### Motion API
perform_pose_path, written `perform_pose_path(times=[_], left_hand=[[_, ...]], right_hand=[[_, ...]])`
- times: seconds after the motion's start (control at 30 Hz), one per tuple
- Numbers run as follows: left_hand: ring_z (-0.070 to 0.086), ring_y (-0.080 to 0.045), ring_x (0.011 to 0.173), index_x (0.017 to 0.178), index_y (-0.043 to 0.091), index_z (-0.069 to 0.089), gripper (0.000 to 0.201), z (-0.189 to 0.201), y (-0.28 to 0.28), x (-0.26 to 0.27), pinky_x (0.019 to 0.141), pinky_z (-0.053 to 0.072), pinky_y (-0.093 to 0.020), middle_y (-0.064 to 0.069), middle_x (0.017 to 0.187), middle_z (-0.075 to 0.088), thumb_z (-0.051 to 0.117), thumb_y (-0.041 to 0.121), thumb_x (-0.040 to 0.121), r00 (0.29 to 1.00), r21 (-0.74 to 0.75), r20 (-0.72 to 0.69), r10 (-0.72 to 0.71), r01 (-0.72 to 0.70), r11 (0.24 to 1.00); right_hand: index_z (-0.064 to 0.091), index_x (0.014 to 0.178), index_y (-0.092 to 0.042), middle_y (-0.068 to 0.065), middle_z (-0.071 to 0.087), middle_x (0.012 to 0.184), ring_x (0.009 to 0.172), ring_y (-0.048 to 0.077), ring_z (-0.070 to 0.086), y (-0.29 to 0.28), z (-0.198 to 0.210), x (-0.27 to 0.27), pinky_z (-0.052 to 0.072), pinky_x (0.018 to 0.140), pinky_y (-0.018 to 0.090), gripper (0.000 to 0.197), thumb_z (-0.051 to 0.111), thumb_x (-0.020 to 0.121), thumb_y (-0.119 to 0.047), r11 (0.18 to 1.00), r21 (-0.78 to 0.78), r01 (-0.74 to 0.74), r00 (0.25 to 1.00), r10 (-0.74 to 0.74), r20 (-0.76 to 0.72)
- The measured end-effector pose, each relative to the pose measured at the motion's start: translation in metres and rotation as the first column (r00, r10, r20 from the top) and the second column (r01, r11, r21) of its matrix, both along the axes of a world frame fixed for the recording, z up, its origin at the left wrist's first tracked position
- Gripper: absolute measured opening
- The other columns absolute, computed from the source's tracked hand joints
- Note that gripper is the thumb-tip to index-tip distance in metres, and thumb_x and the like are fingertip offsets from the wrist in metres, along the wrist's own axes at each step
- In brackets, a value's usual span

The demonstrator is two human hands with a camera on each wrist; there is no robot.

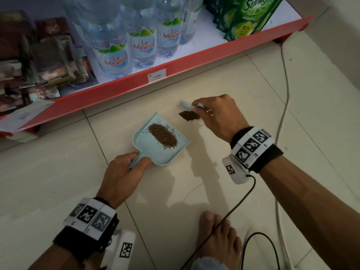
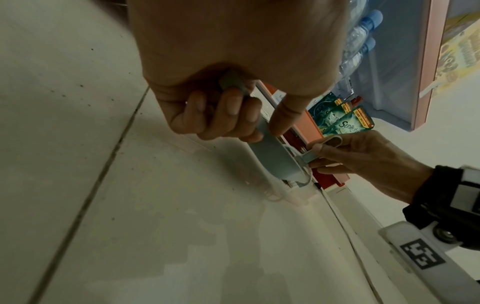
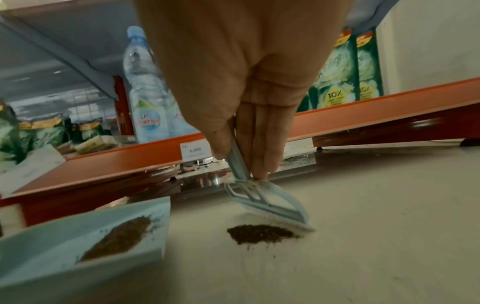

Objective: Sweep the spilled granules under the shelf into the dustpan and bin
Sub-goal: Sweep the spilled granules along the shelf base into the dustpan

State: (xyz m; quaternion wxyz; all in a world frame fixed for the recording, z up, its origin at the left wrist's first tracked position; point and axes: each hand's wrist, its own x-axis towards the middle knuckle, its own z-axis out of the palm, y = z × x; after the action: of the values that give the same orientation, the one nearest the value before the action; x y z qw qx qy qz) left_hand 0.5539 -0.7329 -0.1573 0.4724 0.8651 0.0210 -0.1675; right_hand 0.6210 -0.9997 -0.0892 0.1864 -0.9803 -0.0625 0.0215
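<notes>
Right grip [image 1: 214, 114] holds brush [image 3: 270, 203]; brown granules [image 1: 189, 115] heaped.

Pale tiled floor [image 1: 58, 172], red-edged shelf [image 1: 175, 61], white wall [image 1: 335, 45], dim light

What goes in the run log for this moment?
left hand: holds dustpan | right hand: holds brush | granules: small pile on floor

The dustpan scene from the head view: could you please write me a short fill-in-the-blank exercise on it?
1. The left hand grips the dustpan by its ____.
2. The right hand holds a small ____.
3. The granule pile not yet in the dustpan lies on the ____.
4. The water bottles stand on a shelf with a ____ front edge.

Missing words: handle; brush; floor; red
</notes>
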Motion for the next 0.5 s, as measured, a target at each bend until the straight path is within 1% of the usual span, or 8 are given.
perform_pose_path(times=[0.03, 0.1, 0.2, 0.27, 0.33, 0.43, 0.5], left_hand=[[0.038, -0.005, 0.046, 0.068, 0.006, 0.053, 0.045, -0.001, 0.000, 0.001, 0.054, 0.034, -0.029, 0.011, 0.048, 0.042, 0.055, 0.050, 0.077, 1.000, 0.007, -0.001, 0.002, -0.002, 1.000], [0.039, -0.005, 0.046, 0.069, 0.006, 0.054, 0.045, -0.002, 0.000, 0.002, 0.054, 0.035, -0.029, 0.010, 0.048, 0.044, 0.055, 0.050, 0.078, 1.000, 0.023, -0.002, 0.004, -0.004, 1.000], [0.041, -0.004, 0.045, 0.070, 0.006, 0.055, 0.048, -0.002, -0.003, 0.005, 0.053, 0.035, -0.029, 0.009, 0.049, 0.046, 0.055, 0.053, 0.076, 1.000, 0.043, -0.015, -0.003, 0.004, 0.999], [0.042, -0.004, 0.045, 0.070, 0.005, 0.056, 0.049, -0.002, -0.006, 0.007, 0.053, 0.035, -0.028, 0.010, 0.048, 0.046, 0.054, 0.054, 0.075, 1.000, 0.068, -0.025, -0.018, 0.020, 0.998], [0.042, -0.005, 0.044, 0.068, 0.005, 0.055, 0.047, -0.003, -0.011, 0.010, 0.052, 0.035, -0.028, 0.011, 0.046, 0.045, 0.055, 0.051, 0.077, 0.999, 0.081, -0.031, -0.039, 0.041, 0.996], [0.041, -0.005, 0.042, 0.066, 0.005, 0.055, 0.042, -0.005, -0.018, 0.016, 0.050, 0.035, -0.026, 0.011, 0.044, 0.046, 0.058, 0.045, 0.082, 0.996, 0.096, -0.058, -0.064, 0.069, 0.993], [0.043, -0.007, 0.044, 0.062, 0.008, 0.055, 0.042, -0.006, -0.024, 0.020, 0.050, 0.035, -0.026, 0.011, 0.044, 0.046, 0.059, 0.045, 0.082, 0.992, 0.091, -0.097, -0.075, 0.084, 0.992]], right_hand=[[0.073, 0.100, -0.013, 0.007, 0.074, 0.082, 0.071, 0.026, 0.067, -0.002, 0.002, 0.001, 0.056, 0.072, 0.040, 0.022, 0.055, 0.098, -0.024, 0.999, 0.034, 0.025, 0.999, -0.027, 0.043], [0.073, 0.099, -0.013, 0.007, 0.076, 0.088, 0.074, 0.024, 0.070, -0.010, 0.007, 0.003, 0.059, 0.072, 0.041, 0.022, 0.056, 0.098, -0.027, 0.996, 0.045, 0.077, 0.989, -0.082, 0.121], [0.072, 0.093, -0.010, 0.012, 0.073, 0.084, 0.074, 0.030, 0.068, -0.025, 0.011, 0.009, 0.057, 0.071, 0.043, 0.025, 0.054, 0.097, -0.028, 0.984, -0.006, 0.179, 0.972, -0.176, 0.157], [0.071, 0.093, -0.009, 0.013, 0.072, 0.082, 0.075, 0.033, 0.066, -0.031, 0.009, 0.012, 0.055, 0.072, 0.042, 0.026, 0.053, 0.098, -0.027, 0.971, -0.070, 0.231, 0.967, -0.221, 0.124], [0.071, 0.093, -0.008, 0.014, 0.070, 0.080, 0.075, 0.035, 0.064, -0.028, 0.005, 0.013, 0.055, 0.073, 0.041, 0.026, 0.053, 0.098, -0.026, 0.966, -0.096, 0.241, 0.969, -0.234, 0.080], [0.072, 0.095, -0.007, 0.012, 0.072, 0.080, 0.076, 0.032, 0.066, -0.019, -0.002, 0.011, 0.054, 0.076, 0.038, 0.029, 0.054, 0.099, -0.029, 0.978, -0.067, 0.200, 0.980, -0.199, 0.022], [0.073, 0.098, -0.009, 0.011, 0.073, 0.082, 0.077, 0.032, 0.066, -0.012, -0.007, 0.008, 0.054, 0.077, 0.038, 0.031, 0.055, 0.099, -0.034, 0.984, -0.069, 0.164, 0.986, -0.165, -0.013]])
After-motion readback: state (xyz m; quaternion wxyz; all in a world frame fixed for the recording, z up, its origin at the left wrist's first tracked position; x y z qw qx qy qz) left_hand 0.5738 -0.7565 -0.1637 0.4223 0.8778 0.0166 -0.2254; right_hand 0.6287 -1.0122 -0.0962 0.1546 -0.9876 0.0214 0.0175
